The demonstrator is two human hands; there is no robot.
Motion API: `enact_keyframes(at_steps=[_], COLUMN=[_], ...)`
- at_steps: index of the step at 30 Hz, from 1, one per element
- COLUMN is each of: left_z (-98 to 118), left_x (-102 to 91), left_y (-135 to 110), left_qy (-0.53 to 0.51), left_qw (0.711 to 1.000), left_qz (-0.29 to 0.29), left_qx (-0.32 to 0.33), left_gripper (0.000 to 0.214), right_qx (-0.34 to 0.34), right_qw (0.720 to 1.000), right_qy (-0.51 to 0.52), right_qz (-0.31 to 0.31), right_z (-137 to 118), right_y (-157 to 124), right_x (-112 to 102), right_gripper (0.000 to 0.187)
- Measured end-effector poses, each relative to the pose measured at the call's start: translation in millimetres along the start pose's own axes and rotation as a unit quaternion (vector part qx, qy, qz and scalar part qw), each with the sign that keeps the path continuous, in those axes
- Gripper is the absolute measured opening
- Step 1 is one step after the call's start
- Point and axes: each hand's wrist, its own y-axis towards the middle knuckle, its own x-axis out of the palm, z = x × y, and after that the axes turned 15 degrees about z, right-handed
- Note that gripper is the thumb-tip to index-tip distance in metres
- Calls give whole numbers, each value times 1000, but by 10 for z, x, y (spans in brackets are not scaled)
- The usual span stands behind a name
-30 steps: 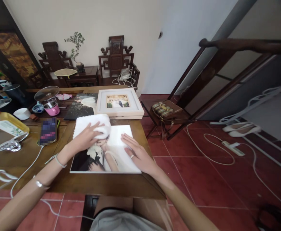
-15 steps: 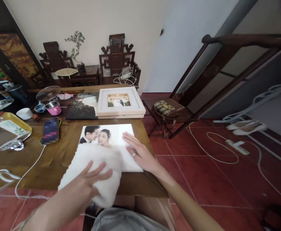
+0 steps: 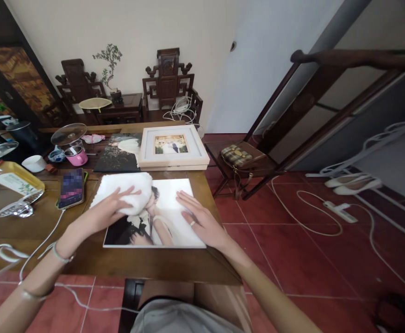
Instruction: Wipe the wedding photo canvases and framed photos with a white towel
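Note:
A white fluffy towel [image 3: 119, 187] covers the upper left part of a glossy photo panel [image 3: 177, 226], which lies flat near the table's front edge. My left hand [image 3: 117, 203] is on top of the towel, fingers bent over it, keeping hold of it against the panel. The towel hides part of the picture of two people in wedding clothes. On the panel's right side my right hand [image 3: 200, 217] rests flat, fingers stretched out, with a ring on one finger and nothing held.
Behind the panel are stacked white picture frames [image 3: 174, 162] and a dark photo panel [image 3: 119, 159]. To the left lie a phone [image 3: 72, 189] on a cable, an oil bottle [image 3: 15, 178], a clear hair claw [image 3: 21, 208] and a pink cup [image 3: 77, 156]. A chair [image 3: 251, 157] with a bag stands right.
My left hand has slid the towel away from me, from the panel's lower left to its upper left, uncovering the lower picture. My right hand stays in place.

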Motion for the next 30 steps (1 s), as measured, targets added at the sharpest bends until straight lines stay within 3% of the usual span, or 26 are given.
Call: enact_keyframes(at_steps=[5,10,15,20,23,26,30], left_z=[-198,-95,335,916,1072,984,567], left_x=[4,43,67,132,99,-8,-73], left_y=[208,194,-179,-700,-819,-775,-612], left_qy=[16,25,-2,-37,-54,-94,-116], left_qw=[1000,999,1000,999,997,994,992], left_qz=[9,22,-12,5,-10,-10,45], left_qx=[-20,-25,-16,36,57,48,1], left_gripper=[26,28,28,24,23,22,18], right_qx=[2,4,-1,-1,-8,-3,-1], right_qw=[1000,1000,1000,1000,1000,1000,1000], right_qy=[1,-5,-4,-8,-7,-6,-3], right_qz=[-4,-4,-4,-6,-8,-5,-4], right_z=[-15,-17,-13,-15,-16,-16,-7], right_y=[4,3,3,3,4,4,1], right_x=[-7,-12,-7,-2,-3,-4,-1], right_gripper=[43,43,44,43,44,44,43])
